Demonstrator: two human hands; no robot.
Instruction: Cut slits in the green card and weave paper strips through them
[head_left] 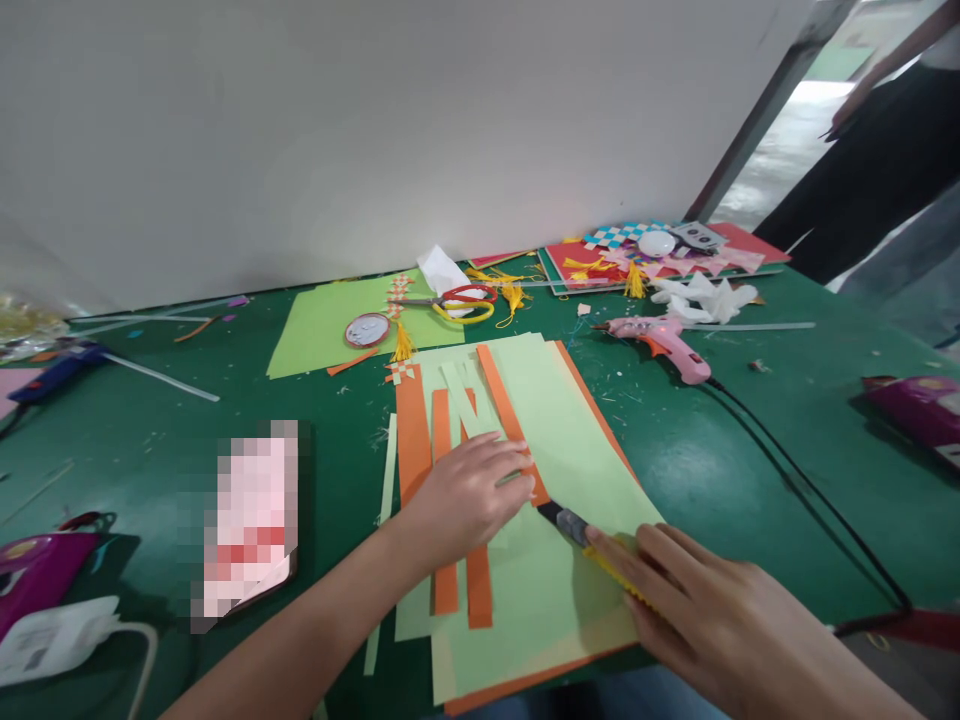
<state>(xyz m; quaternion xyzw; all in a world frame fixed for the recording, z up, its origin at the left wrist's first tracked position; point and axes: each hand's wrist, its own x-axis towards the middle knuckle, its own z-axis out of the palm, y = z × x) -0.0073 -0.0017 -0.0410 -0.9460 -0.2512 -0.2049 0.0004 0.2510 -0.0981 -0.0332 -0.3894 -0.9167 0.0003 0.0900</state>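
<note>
My right hand [701, 600] grips a yellow box cutter [611, 565], its dark blade pointing up and left. The blade tip meets the lower end of an orange paper strip [501, 395]. Bent over that strip, my left hand [480, 490] holds it down with its fingers close together; part of the strip is hidden below them. Underneath lie pale green paper sheets [555, 620], with an orange sheet showing along the edges. Several more orange strips [445, 580] and narrow pale green strips [457, 385] lie left of the blade, partly covered by my left hand and forearm.
Scissors [469, 312], a small round piece [367, 330] and a yellow tassel [403, 343] lie beyond the sheets. At right is a pink glue gun [664, 340] with a trailing cord. A phone [255, 520] lies left. Someone stands past the partition at far right.
</note>
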